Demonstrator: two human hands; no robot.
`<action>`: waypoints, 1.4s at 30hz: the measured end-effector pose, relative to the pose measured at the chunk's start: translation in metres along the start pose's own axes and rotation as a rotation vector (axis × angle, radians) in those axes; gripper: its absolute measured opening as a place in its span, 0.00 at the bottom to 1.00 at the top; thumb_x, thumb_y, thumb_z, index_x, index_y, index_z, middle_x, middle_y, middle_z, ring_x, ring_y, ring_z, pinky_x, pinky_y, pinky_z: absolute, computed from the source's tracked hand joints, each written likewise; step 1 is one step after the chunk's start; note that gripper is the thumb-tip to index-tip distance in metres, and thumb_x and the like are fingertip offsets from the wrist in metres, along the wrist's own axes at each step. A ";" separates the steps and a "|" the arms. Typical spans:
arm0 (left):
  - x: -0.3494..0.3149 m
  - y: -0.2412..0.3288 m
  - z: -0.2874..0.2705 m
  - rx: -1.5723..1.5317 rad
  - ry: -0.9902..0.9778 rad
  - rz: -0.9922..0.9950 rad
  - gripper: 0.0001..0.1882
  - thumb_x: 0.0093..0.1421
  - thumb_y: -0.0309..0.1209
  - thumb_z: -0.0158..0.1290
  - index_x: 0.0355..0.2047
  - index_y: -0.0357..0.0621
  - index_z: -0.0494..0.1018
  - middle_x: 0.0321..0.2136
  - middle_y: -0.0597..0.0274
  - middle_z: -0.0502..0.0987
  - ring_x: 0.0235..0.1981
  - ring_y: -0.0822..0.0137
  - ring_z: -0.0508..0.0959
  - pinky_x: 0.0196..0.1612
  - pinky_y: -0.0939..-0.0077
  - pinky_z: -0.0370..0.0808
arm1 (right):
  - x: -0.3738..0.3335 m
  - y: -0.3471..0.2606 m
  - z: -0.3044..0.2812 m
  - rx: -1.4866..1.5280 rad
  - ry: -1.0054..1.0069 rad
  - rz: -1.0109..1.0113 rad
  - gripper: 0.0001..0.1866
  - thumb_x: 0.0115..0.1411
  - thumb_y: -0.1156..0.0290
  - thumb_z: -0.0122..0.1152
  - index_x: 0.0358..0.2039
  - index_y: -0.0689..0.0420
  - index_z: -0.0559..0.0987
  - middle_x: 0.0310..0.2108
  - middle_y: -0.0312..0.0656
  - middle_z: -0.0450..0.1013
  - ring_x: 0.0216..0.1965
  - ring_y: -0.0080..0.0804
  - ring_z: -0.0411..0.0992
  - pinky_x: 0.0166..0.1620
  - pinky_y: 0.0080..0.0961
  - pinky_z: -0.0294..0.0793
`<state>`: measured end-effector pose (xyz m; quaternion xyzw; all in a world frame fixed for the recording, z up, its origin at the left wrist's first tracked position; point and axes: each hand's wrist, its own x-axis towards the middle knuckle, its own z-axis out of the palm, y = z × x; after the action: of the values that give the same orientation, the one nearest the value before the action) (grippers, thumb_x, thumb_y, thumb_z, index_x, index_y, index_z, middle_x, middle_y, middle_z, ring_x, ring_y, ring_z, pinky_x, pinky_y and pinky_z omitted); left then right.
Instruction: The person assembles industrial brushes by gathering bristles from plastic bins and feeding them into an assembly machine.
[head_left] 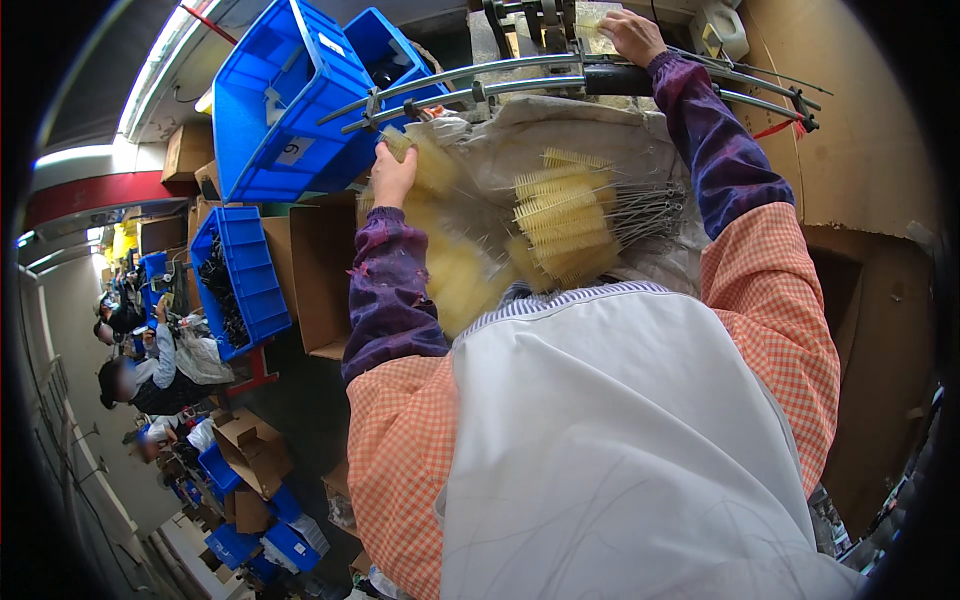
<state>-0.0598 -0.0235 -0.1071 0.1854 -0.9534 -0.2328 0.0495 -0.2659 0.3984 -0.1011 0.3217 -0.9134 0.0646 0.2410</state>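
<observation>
My left hand (393,177) is closed round a yellow-bristled wire brush (398,143), to the left of the metal rails. At the far side, beyond the rails, my right hand (634,38) has its fingers bent in a pinch at a pale yellow bristled brush (590,18) beside a dark metal machine (540,25). A bundle of yellow brushes (565,220) lies on a grey cloth in front of me, its twisted wire stems (645,212) pointing right. More yellow brushes (455,275) lie loosely heaped to the left, partly hidden by my left sleeve.
Curved metal rails (530,88) cross above the cloth (520,125). Blue crates (285,110) stand at the left, with another blue crate (245,285) of dark parts lower down. Cardboard (850,110) walls the right side. Other people (150,380) sit farther left.
</observation>
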 end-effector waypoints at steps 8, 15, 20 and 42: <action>0.000 0.003 -0.001 -0.022 -0.027 0.002 0.31 0.50 0.46 0.51 0.49 0.38 0.59 0.40 0.38 0.71 0.43 0.44 0.71 0.45 0.59 0.66 | 0.005 0.004 0.005 -0.064 -0.029 -0.019 0.10 0.52 0.67 0.53 0.35 0.49 0.77 0.34 0.32 0.72 0.36 0.33 0.71 0.37 0.27 0.72; -0.005 0.004 -0.006 0.011 -0.027 -0.033 0.31 0.50 0.46 0.51 0.49 0.39 0.59 0.41 0.38 0.70 0.43 0.45 0.71 0.46 0.59 0.66 | 0.015 -0.014 -0.004 -0.385 -0.033 0.040 0.07 0.47 0.66 0.51 0.22 0.41 0.78 0.25 0.30 0.73 0.33 0.29 0.72 0.36 0.33 0.69; -0.003 0.005 0.000 -0.024 -0.028 0.015 0.32 0.50 0.43 0.51 0.50 0.37 0.58 0.42 0.38 0.70 0.44 0.45 0.70 0.46 0.60 0.66 | -0.016 0.022 -0.005 -0.089 -0.047 0.277 0.10 0.52 0.64 0.53 0.36 0.47 0.76 0.38 0.32 0.72 0.37 0.33 0.72 0.38 0.28 0.72; -0.033 0.064 -0.032 0.083 0.104 0.146 0.17 0.55 0.29 0.44 0.44 0.36 0.61 0.40 0.42 0.70 0.42 0.47 0.71 0.44 0.60 0.67 | 0.026 -0.093 0.006 -0.172 -0.018 0.487 0.10 0.47 0.65 0.50 0.29 0.52 0.77 0.33 0.39 0.71 0.40 0.37 0.66 0.42 0.39 0.60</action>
<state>-0.0449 0.0274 -0.0496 0.1290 -0.9694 -0.1788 0.1081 -0.2286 0.3092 -0.0968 0.0714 -0.9681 0.0400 0.2368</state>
